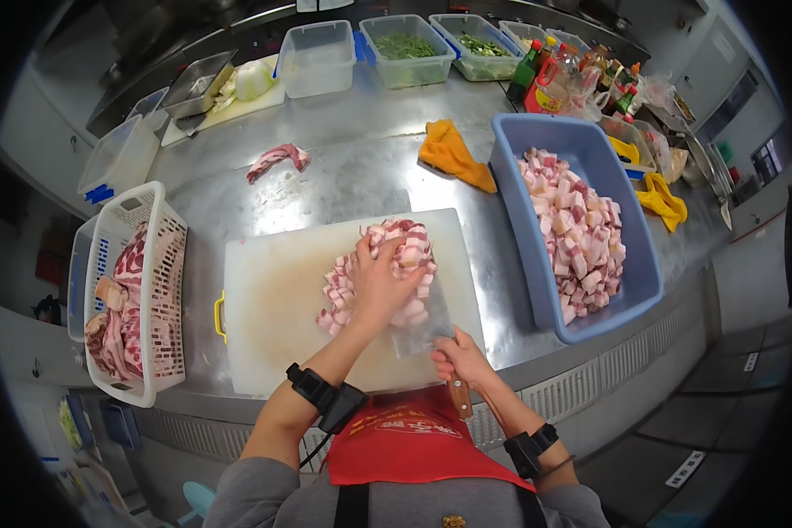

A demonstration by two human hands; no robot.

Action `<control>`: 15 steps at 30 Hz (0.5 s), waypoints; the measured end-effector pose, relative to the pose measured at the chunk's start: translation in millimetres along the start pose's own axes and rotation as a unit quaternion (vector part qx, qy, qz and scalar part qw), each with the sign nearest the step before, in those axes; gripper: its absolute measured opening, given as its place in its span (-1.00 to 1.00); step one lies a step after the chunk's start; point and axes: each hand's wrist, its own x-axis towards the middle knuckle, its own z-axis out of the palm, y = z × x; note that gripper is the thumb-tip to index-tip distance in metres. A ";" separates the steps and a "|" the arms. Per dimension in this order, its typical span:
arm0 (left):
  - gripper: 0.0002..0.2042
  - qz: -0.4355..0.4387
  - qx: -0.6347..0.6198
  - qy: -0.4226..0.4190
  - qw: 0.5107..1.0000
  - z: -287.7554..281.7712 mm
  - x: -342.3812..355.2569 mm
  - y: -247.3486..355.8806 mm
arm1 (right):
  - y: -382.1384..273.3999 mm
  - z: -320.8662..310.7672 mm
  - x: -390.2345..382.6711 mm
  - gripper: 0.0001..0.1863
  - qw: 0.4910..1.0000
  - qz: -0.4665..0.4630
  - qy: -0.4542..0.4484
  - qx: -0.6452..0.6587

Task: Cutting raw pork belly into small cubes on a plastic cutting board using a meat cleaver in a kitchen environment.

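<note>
Fingers curved over a heap of diced pork belly [411,239], my left hand [385,275] grips it against the cleaver. In my right hand [463,358] is the wooden handle of that cleaver [435,310]. Its broad blade lies nearly flat along the right side of the cutting board [282,308], partly under the pork. More pink and white cubes lie beside my left wrist. The board is white with a yellow handle at its left. To the right, a blue tub [521,220] holds many similar cubes.
At left stands a white slotted basket [165,290] with large meat pieces. Beyond the board lie a meat strip [278,162] and an orange cloth [456,156]. Clear plastic bins [317,60] line the back; sauce bottles [550,84] crowd the back right.
</note>
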 end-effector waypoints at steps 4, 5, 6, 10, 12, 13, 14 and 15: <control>-0.49 0.051 0.051 0.012 0.997 0.2 17.0 43.8 | -29.1 -14.3 -15.9 -0.87 0.999 -0.030 -0.013 0.001; -0.49 0.046 0.038 -0.006 0.998 1.9 24.9 54.9 | -37.7 -21.6 -18.5 -0.87 0.999 -0.044 -0.027 0.008; -0.49 0.050 0.034 -0.009 0.998 7.1 30.4 70.9 | -45.6 -30.7 -21.8 -0.87 0.998 -0.059 -0.029 0.011; -0.37 0.176 -0.043 0.007 0.983 28.0 59.5 141.2 | -98.7 -70.3 -54.4 -0.85 0.992 -0.107 -0.004 0.064; -0.37 0.247 -0.190 0.004 0.950 41.9 73.4 173.8 | -127.1 -100.6 -73.9 -0.85 0.987 -0.138 0.023 0.082; -0.37 0.248 -0.189 0.008 0.950 46.4 73.3 185.5 | -144.9 -114.4 -85.7 -0.85 0.984 -0.162 0.039 0.060; -0.39 0.227 -0.218 -0.014 0.949 49.9 73.0 195.5 | -163.3 -128.3 -96.4 -0.84 0.980 -0.186 0.054 0.037; -0.40 0.205 -0.246 -0.039 0.947 54.5 74.5 201.6 | -179.4 -143.8 -99.9 -0.85 0.972 -0.221 0.080 0.012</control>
